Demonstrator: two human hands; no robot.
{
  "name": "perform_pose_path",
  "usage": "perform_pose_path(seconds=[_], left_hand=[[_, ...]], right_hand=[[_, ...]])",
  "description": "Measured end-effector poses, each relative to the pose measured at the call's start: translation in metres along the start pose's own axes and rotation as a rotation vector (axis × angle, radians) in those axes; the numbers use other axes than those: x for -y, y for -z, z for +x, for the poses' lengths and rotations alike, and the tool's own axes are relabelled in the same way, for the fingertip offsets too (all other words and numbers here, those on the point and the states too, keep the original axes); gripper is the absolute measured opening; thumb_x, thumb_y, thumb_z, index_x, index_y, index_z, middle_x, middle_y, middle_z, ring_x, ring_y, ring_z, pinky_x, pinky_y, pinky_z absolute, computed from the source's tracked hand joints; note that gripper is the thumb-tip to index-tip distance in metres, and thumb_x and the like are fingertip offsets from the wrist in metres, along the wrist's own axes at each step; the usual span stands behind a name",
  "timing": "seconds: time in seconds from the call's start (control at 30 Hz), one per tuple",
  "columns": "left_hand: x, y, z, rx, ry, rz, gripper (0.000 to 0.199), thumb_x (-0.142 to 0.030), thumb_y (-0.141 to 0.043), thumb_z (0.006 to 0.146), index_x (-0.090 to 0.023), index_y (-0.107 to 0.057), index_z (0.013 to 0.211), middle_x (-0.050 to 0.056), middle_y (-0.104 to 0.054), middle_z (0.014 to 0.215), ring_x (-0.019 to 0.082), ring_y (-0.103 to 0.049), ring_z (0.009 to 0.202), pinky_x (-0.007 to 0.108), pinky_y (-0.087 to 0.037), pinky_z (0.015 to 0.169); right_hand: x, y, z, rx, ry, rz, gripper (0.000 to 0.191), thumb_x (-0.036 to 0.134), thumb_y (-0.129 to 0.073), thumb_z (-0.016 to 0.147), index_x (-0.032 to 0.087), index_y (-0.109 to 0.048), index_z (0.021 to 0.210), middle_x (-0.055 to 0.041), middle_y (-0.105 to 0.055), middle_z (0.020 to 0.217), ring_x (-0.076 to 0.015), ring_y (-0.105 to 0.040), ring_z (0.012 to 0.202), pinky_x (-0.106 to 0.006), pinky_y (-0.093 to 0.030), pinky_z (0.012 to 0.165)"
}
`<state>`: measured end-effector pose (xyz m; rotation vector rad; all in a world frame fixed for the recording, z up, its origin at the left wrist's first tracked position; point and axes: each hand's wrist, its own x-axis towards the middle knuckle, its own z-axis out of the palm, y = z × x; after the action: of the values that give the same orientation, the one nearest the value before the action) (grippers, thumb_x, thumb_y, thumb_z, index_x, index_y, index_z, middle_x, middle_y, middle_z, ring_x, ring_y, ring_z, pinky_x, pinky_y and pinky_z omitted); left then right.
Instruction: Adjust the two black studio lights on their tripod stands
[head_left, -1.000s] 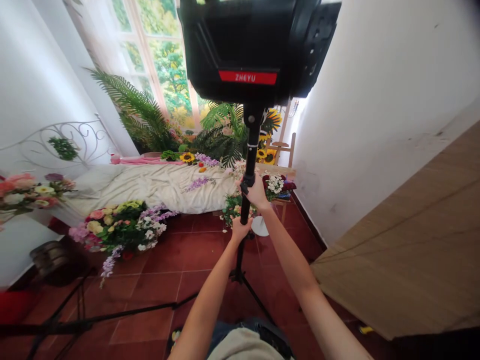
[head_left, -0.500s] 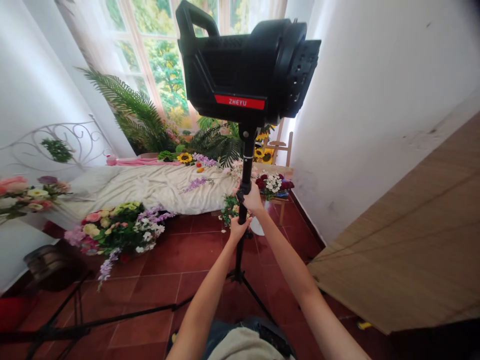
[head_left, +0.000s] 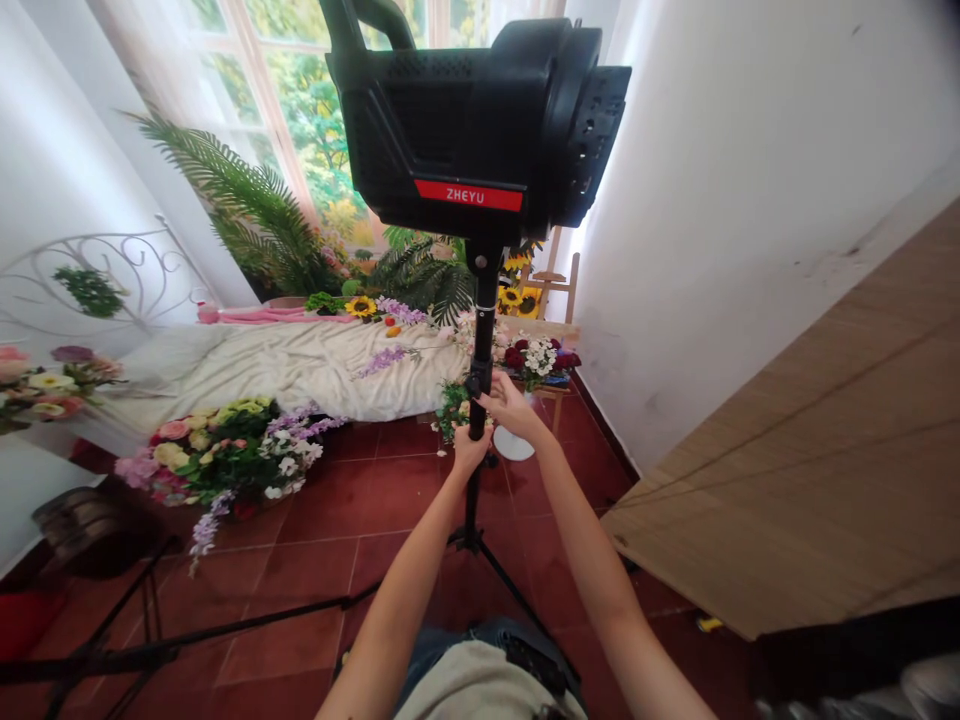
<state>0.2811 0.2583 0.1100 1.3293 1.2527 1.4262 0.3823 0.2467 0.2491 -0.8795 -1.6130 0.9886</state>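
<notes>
A black studio light point(head_left: 465, 130) with a red "ZHEYU" label sits on top of a black light stand point(head_left: 484, 330), upright in front of me. Around the pole, below its collar, my left hand point(head_left: 471, 450) is closed. Higher up, my right hand point(head_left: 517, 412) has its thumb and fingers at the dark collar point(head_left: 478, 380), gripping from the right side; part of the knob there is hidden. The stand's legs point(head_left: 471, 541) spread over the red tile floor.
A bed with a cream blanket point(head_left: 300, 375) lies beyond the stand. Flower bunches point(head_left: 217, 450) stand on the left, near another stand's leg point(head_left: 255, 630). A wooden panel point(head_left: 810, 440) leans at the right, beside the white wall point(head_left: 735, 180). Palm fronds point(head_left: 247, 200) rise near the window.
My right hand has loosened from its wrap around the pole and now holds the collar with its fingertips. My left hand stays around the pole. The whole view has shifted slightly.
</notes>
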Motion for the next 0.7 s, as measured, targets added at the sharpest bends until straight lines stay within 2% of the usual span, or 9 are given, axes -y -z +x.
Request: perform_pose_path(seconds=[0.1, 0.17, 0.27, 0.33, 0.47, 0.53, 0.6, 0.7], left_hand=[[-0.002, 0.001, 0.000, -0.008, -0.014, 0.014, 0.035, -0.041, -0.065, 0.066, -0.015, -0.051, 0.047, 0.000, -0.053, 0.044, 0.009, -0.048, 0.042, 0.020, -0.036, 0.043], [-0.004, 0.001, 0.000, 0.002, -0.008, 0.010, 0.035, -0.041, -0.065, 0.066, -0.016, -0.051, 0.046, -0.001, -0.053, 0.044, 0.009, -0.048, 0.042, 0.020, -0.035, 0.043], [-0.010, 0.000, -0.001, 0.014, 0.005, -0.004, 0.034, -0.040, -0.062, 0.069, -0.016, -0.051, 0.046, -0.001, -0.052, 0.043, 0.010, -0.049, 0.042, 0.021, -0.037, 0.044], [-0.014, 0.000, -0.002, 0.012, 0.000, 0.000, 0.034, -0.038, -0.062, 0.069, -0.017, -0.051, 0.046, -0.001, -0.052, 0.043, 0.009, -0.048, 0.041, 0.021, -0.038, 0.045], [-0.020, -0.001, -0.004, -0.010, 0.010, 0.026, 0.032, -0.035, -0.063, 0.067, -0.017, -0.049, 0.044, -0.001, -0.050, 0.042, 0.009, -0.047, 0.040, 0.021, -0.037, 0.044], [-0.021, -0.001, -0.005, -0.007, 0.019, 0.022, 0.031, -0.034, -0.063, 0.067, -0.017, -0.049, 0.044, -0.001, -0.050, 0.042, 0.009, -0.047, 0.041, 0.020, -0.037, 0.044], [-0.020, -0.001, -0.005, -0.003, 0.023, 0.013, 0.031, -0.034, -0.063, 0.067, -0.017, -0.050, 0.044, -0.001, -0.051, 0.042, 0.009, -0.047, 0.040, 0.020, -0.036, 0.044], [-0.017, -0.001, -0.004, -0.010, 0.021, 0.003, 0.032, -0.035, -0.063, 0.068, -0.017, -0.049, 0.044, -0.001, -0.050, 0.042, 0.009, -0.047, 0.040, 0.020, -0.036, 0.043]], right_hand=[[-0.032, 0.009, -0.043, -0.010, -0.128, -0.090, 0.043, 0.049, -0.063, 0.074, 0.019, -0.047, 0.100, -0.0037, -0.061, 0.089, -0.0140, -0.059, 0.079, -0.026, -0.048, 0.069], [-0.054, 0.009, -0.070, -0.041, -0.205, -0.209, 0.042, 0.052, -0.065, 0.072, 0.019, -0.049, 0.093, -0.0016, -0.060, 0.079, -0.0139, -0.057, 0.068, -0.026, -0.046, 0.063], [-0.082, 0.000, -0.098, -0.119, -0.271, -0.308, 0.038, 0.057, -0.059, 0.075, 0.021, -0.050, 0.081, 0.0012, -0.057, 0.066, -0.0141, -0.054, 0.060, -0.027, -0.042, 0.059], [-0.095, -0.012, -0.107, -0.156, -0.326, -0.248, 0.040, 0.061, -0.049, 0.080, 0.021, -0.051, 0.074, 0.0008, -0.057, 0.062, -0.0145, -0.053, 0.057, -0.026, -0.040, 0.057], [-0.107, -0.038, -0.110, -0.231, -0.572, 0.090, 0.057, 0.068, -0.031, 0.083, 0.021, -0.049, 0.059, -0.0011, -0.051, 0.050, -0.0126, -0.046, 0.043, -0.025, -0.033, 0.044], [-0.106, -0.048, -0.109, -0.240, -0.692, 0.368, 0.055, 0.065, -0.030, 0.085, 0.021, -0.044, 0.055, 0.0000, -0.047, 0.047, -0.0106, -0.040, 0.039, -0.023, -0.027, 0.040], [-0.102, -0.054, -0.111, -0.190, -0.722, 0.700, 0.045, 0.054, -0.036, 0.087, 0.022, -0.038, 0.055, 0.0025, -0.042, 0.048, -0.0090, -0.037, 0.040, -0.021, -0.025, 0.040], [-0.097, -0.058, -0.116, -0.086, -0.665, 1.086, 0.030, 0.035, -0.047, 0.083, 0.021, -0.035, 0.060, 0.0050, -0.040, 0.051, -0.0077, -0.035, 0.043, -0.018, -0.026, 0.041]])
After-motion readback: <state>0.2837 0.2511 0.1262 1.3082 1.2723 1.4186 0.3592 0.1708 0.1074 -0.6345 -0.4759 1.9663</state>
